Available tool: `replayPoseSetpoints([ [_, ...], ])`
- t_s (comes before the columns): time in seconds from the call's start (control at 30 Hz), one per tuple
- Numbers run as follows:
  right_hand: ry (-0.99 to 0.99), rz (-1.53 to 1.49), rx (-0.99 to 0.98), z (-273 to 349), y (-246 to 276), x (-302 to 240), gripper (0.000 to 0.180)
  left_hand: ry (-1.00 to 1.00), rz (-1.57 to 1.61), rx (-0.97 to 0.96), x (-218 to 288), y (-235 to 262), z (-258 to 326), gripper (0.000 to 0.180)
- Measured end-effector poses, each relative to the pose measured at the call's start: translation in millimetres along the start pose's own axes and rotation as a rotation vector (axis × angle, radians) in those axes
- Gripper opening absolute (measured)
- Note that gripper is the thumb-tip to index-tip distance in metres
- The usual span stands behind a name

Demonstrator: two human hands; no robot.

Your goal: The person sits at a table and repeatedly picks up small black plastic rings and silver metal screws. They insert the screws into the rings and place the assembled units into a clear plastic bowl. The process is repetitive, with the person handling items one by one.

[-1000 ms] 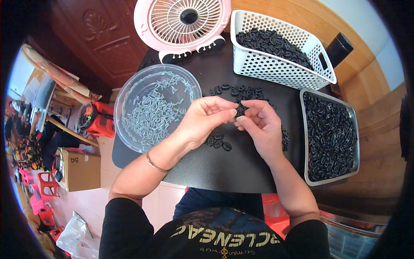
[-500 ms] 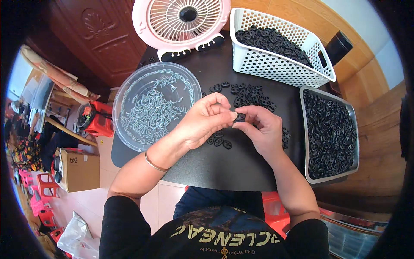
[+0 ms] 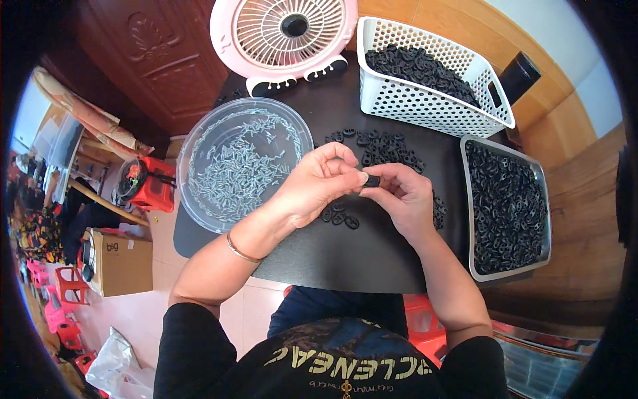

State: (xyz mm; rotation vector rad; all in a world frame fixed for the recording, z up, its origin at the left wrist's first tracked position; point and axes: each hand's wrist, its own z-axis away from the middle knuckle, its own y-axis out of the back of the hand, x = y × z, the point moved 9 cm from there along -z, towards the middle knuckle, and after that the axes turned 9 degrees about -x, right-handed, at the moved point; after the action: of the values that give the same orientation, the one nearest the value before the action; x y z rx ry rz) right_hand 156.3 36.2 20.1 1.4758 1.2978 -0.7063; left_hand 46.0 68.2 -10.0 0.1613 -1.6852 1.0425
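Note:
Over the middle of the dark table, both hands meet at a small black oval plastic part [image 3: 373,181]. My right hand [image 3: 409,203] pinches that part between thumb and fingers. The thumb and index finger of my left hand [image 3: 312,183] are pressed together against the part's left end; whatever they hold is hidden. Beyond the hands lies a loose pile of similar black parts [image 3: 392,149], and a few more oval parts [image 3: 338,218] show below the left hand. To the left stands a round clear plastic tub [image 3: 188,206] of small silver screw-like pieces [image 3: 232,173].
At the back right, a white perforated basket [image 3: 425,110] holds many black parts. A metal tray [image 3: 470,233] full of them sits at the right edge. A pink fan [image 3: 229,40] stands at the back, and a black canister [image 3: 520,72] behind the basket.
The black part has turned slightly between my fingers. Both hands stay in nearly the same place, and the whole view has shifted a little.

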Motion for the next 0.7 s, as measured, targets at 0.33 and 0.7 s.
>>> replayPoseSetpoints([
  [0.33,0.039,0.082,0.327,-47.9,31.7,-57.0,0.024,-0.181,-0.295,0.023,65.4,6.6,16.3,0.013],
  [0.7,0.287,0.530,0.513,-63.5,76.6,-97.9,0.043,-0.258,-1.848,0.117,131.7,52.3,41.9,0.010],
])
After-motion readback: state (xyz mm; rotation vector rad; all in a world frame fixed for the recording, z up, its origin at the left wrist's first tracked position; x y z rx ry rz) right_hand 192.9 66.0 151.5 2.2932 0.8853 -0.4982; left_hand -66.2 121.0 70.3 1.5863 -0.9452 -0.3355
